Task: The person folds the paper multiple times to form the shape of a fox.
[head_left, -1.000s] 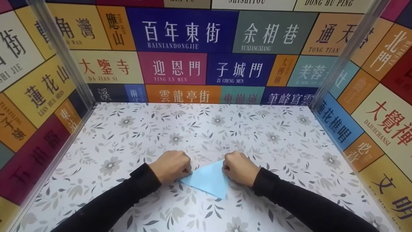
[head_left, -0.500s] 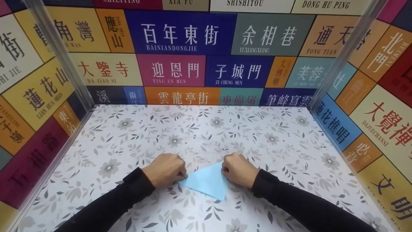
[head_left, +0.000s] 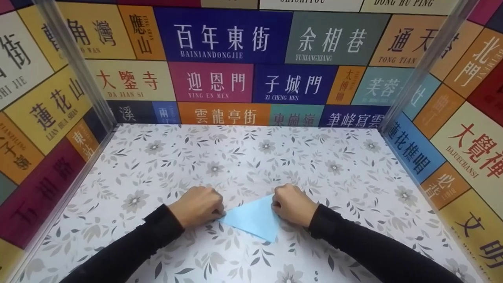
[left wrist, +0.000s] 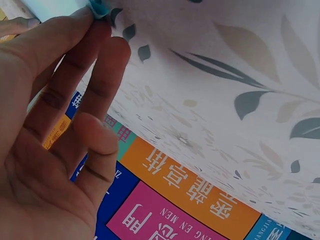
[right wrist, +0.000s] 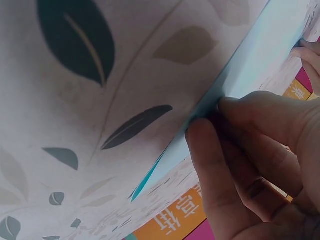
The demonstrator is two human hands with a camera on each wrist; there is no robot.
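A folded light blue sheet of paper lies on the table between the two hands, triangular in outline. My left hand pinches its left corner between thumb and forefinger. In the left wrist view, only a bit of blue paper shows at those fingertips, and the other fingers are loosely bent. On the other side, my right hand pinches the paper's right edge. The right wrist view shows thumb and fingertips at the folded paper, its layers slightly apart near one corner. Part of the right edge is hidden behind the hand.
The table wears a white cover printed with grey flowers and leaves. Panels of colourful signs enclose it at the back and both sides, with clear strips at the corners.
My left hand has slid a little to the left along the paper to its corner. The right hand keeps its hold, and the paper lies nearly as before.
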